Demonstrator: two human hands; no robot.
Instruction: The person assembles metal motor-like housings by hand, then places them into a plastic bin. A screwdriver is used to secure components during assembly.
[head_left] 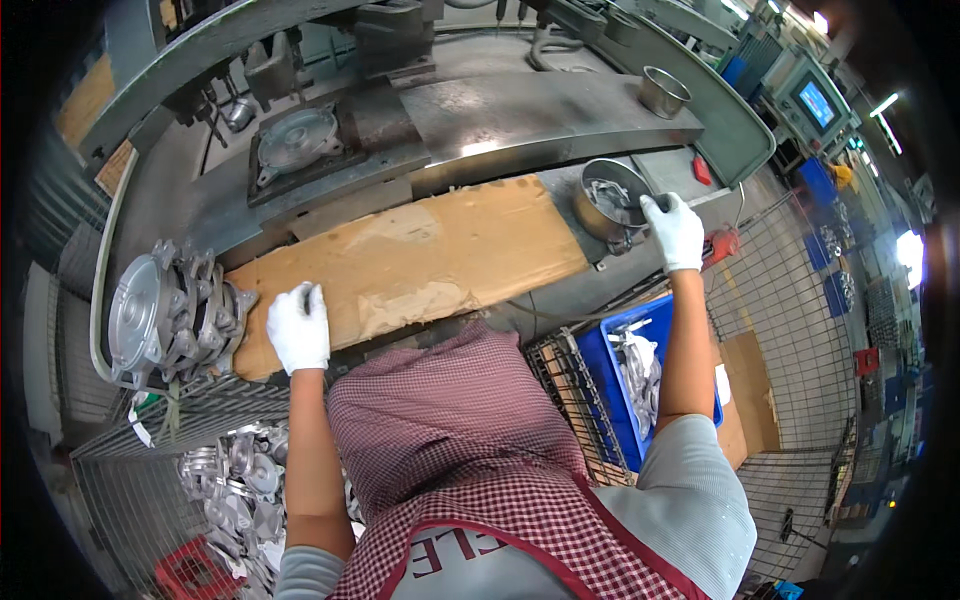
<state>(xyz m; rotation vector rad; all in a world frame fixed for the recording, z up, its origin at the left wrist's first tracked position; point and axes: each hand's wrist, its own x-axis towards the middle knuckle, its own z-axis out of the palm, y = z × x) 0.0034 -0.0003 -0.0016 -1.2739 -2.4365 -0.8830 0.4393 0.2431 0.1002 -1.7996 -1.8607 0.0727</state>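
— What are the surfaces like at this bench?

— A flat, creased sheet of brown cardboard lies across the front of a grey steel machine table. The left hand, in a white knit glove, rests on the cardboard's left end with the fingers curled together; whether it pinches anything I cannot tell. Just left of it stands a stack of round, ribbed cast-metal housings, dull silver, tilted on edge.

— And the containers?

— A round shiny steel bowl sits at the cardboard's right end, holding thin, bright metal scraps. The right hand, also white-gloved, is at the bowl's right rim, fingers bent over the edge and touching it. A smaller steel cup stands well apart on the table behind. Below the right forearm, a blue plastic crate holds more silvery scraps. At lower left, a wire-mesh basket is filled with cast round parts.

— Anything on the machine?

— One round casting lies seated in a dark fixture.
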